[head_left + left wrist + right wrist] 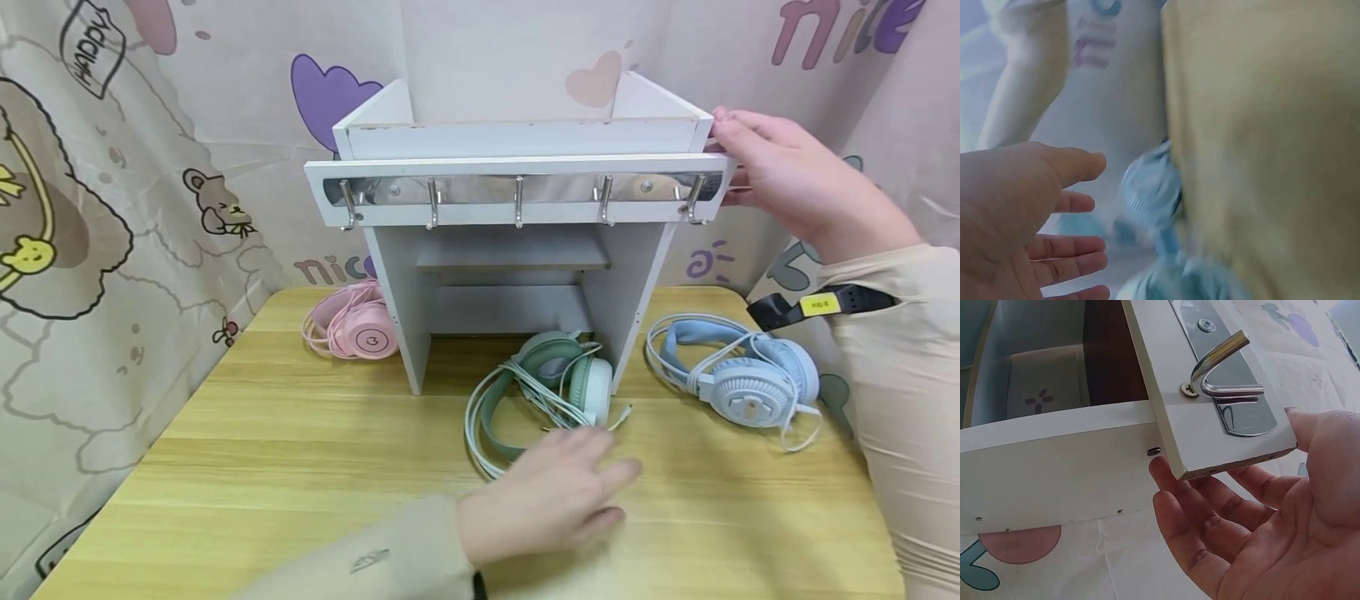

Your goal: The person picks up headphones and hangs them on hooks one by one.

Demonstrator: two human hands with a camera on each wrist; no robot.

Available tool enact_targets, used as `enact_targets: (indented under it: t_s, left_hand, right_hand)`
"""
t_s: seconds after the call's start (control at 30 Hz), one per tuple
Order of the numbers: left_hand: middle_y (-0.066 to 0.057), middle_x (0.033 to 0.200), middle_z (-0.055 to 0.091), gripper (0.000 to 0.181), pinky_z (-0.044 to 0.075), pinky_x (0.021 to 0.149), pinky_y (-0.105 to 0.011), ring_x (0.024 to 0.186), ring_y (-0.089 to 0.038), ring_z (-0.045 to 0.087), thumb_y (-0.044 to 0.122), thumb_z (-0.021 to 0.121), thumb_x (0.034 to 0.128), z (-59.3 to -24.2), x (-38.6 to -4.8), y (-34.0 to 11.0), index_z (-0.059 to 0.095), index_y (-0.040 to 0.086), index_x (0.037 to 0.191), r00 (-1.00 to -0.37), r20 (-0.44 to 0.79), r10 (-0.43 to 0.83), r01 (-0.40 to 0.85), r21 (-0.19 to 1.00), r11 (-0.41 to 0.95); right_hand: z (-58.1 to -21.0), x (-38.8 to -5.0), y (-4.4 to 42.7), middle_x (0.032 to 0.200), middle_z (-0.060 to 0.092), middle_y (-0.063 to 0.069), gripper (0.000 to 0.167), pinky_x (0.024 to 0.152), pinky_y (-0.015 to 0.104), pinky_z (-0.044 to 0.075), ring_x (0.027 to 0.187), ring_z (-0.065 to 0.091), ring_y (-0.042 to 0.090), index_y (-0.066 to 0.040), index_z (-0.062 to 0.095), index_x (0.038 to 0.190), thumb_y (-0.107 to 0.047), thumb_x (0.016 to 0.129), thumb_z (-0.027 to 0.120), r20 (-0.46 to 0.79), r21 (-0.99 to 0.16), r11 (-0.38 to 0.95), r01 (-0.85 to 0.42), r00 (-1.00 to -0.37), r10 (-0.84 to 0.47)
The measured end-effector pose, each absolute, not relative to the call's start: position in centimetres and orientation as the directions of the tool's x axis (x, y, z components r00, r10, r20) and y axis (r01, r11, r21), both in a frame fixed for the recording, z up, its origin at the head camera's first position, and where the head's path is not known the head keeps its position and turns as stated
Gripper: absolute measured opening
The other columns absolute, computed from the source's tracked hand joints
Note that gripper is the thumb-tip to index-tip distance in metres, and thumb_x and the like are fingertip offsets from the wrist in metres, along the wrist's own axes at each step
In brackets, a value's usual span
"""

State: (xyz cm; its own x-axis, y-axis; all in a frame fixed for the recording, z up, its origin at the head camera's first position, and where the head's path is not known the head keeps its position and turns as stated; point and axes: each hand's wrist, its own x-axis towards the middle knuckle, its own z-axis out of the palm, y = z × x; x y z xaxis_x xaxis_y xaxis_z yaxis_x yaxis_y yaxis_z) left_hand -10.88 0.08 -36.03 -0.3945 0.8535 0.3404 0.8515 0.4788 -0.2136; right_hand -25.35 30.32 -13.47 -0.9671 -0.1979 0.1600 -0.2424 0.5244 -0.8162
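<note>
My right hand (795,175) holds the right end of the hook board (480,215) on a white shelf (648,283); in the right wrist view, the fingers (1200,519) bend around the board's end beside a metal hook (1229,391). Low over the table, my left hand (555,496) is blurred, its fingers loosely spread and holding nothing. Just beyond it lie green-and-white headphones (596,392) with a coiled cable, partly inside the shelf's lower opening. The left hand covers some of the cable. Light blue headphones (750,396) lie right of the shelf.
Pink headphones (369,333) with a wound cable lie left of the shelf, partly behind its side panel. Several metal hooks line the board's front. The wooden table (285,467) meets a printed cloth (150,192) at the back and sides.
</note>
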Motion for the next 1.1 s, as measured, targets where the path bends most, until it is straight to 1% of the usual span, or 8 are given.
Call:
enact_targets:
  t_s: [0.1, 0.2, 0.37, 0.53, 0.67, 0.77, 0.9, 1.1]
  left_hand:
    - [0.008, 0.115, 0.06, 0.038, 0.05, 0.076, -0.019, 0.101, -0.008, 0.059, 0.054, 0.066, 0.1018, -36.9, -11.0, 2.9, 0.063, 0.031, 0.132, -0.389, 0.273, 0.88, 0.853, -0.253, 0.456]
    - [0.008, 0.116, 0.06, 0.041, 0.05, 0.076, -0.019, 0.102, -0.008, 0.058, 0.057, 0.067, 0.1008, -37.4, -11.8, 5.3, 0.061, 0.033, 0.133, -0.444, 0.208, 0.872, 0.838, -0.247, 0.486]
    - [0.006, 0.137, 0.059, 0.068, 0.056, 0.094, -0.029, 0.122, -0.014, 0.059, 0.064, 0.068, 0.0975, -37.6, -13.1, 9.0, 0.045, 0.036, 0.155, -0.601, 0.075, 0.796, 0.777, -0.175, 0.604]
    - [0.007, 0.161, 0.047, 0.09, 0.053, 0.111, -0.042, 0.144, -0.017, 0.052, 0.063, 0.072, 0.0946, -37.4, -14.3, 12.7, 0.024, 0.039, 0.167, -0.739, -0.071, 0.67, 0.673, -0.028, 0.739]
    - [0.008, 0.164, 0.045, 0.095, 0.056, 0.103, -0.039, 0.141, -0.016, 0.053, 0.061, 0.076, 0.0924, -37.2, -15.6, 14.7, 0.02, 0.041, 0.168, -0.808, -0.097, 0.581, 0.58, 0.042, 0.813]
    - [0.006, 0.166, 0.043, 0.1, 0.056, 0.096, -0.039, 0.139, -0.018, 0.054, 0.059, 0.078, 0.0903, -37.3, -16.4, 15.7, 0.02, 0.04, 0.169, -0.84, -0.077, 0.537, 0.534, 0.053, 0.844]
    - [0.005, 0.172, 0.036, 0.103, 0.056, 0.097, -0.044, 0.141, -0.02, 0.053, 0.055, 0.079, 0.0894, -37.5, -17.4, 16.4, 0.017, 0.038, 0.17, -0.854, -0.071, 0.516, 0.512, 0.065, 0.856]
    - [0.009, 0.179, 0.021, 0.099, 0.057, 0.094, -0.039, 0.143, -0.019, 0.053, 0.049, 0.077, 0.0944, -37.5, -18.7, 16.9, 0.015, 0.041, 0.171, -0.838, -0.115, 0.534, 0.517, 0.147, 0.843]
  right_hand:
    - [-13.5, -25.4, 30.1, 0.133, 0.06, -0.014, 0.054, 0.097, 0.02, 0.055, 0.119, 0.062, 0.009, -0.029, 0.046, 0.155, -0.059, 0.112, 0.032, 0.155, -0.811, 0.533, -0.239, -0.968, -0.199]
    - [-13.4, -25.4, 29.8, 0.135, 0.06, -0.014, 0.055, 0.106, 0.023, 0.054, 0.125, 0.061, 0.012, -0.03, 0.045, 0.156, -0.06, 0.112, 0.031, 0.144, -0.807, 0.542, -0.235, -0.968, -0.206]
    - [-13.3, -25.4, 29.5, 0.136, 0.061, -0.015, 0.055, 0.115, 0.032, 0.051, 0.124, 0.061, 0.011, -0.031, 0.047, 0.155, -0.061, 0.112, 0.03, 0.142, -0.794, 0.558, -0.241, -0.966, -0.215]
    - [-13.2, -25.2, 29.6, 0.137, 0.061, -0.015, 0.056, 0.126, 0.049, 0.04, 0.124, 0.061, 0.01, -0.031, 0.046, 0.156, -0.061, 0.112, 0.029, 0.153, -0.784, 0.565, -0.256, -0.963, -0.224]
    - [-13.2, -25.3, 29.8, 0.136, 0.061, -0.014, 0.053, 0.114, 0.031, 0.051, 0.121, 0.063, 0.008, -0.031, 0.048, 0.153, -0.059, 0.113, 0.03, 0.161, -0.784, 0.56, -0.268, -0.959, -0.233]
    - [-13.3, -25.4, 30.0, 0.135, 0.061, -0.014, 0.051, 0.096, 0.019, 0.056, 0.119, 0.064, 0.008, -0.031, 0.05, 0.15, -0.059, 0.112, 0.032, 0.162, -0.785, 0.558, -0.269, -0.959, -0.233]
    - [-13.3, -25.4, 30.1, 0.134, 0.063, -0.014, 0.05, 0.091, 0.017, 0.056, 0.117, 0.065, 0.007, -0.03, 0.051, 0.148, -0.059, 0.112, 0.032, 0.161, -0.793, 0.548, -0.265, -0.959, -0.232]
    - [-13.3, -25.1, 30.3, 0.131, 0.063, -0.014, 0.049, 0.09, 0.017, 0.055, 0.116, 0.066, 0.007, -0.03, 0.051, 0.146, -0.059, 0.112, 0.031, 0.16, -0.785, 0.561, -0.262, -0.961, -0.225]
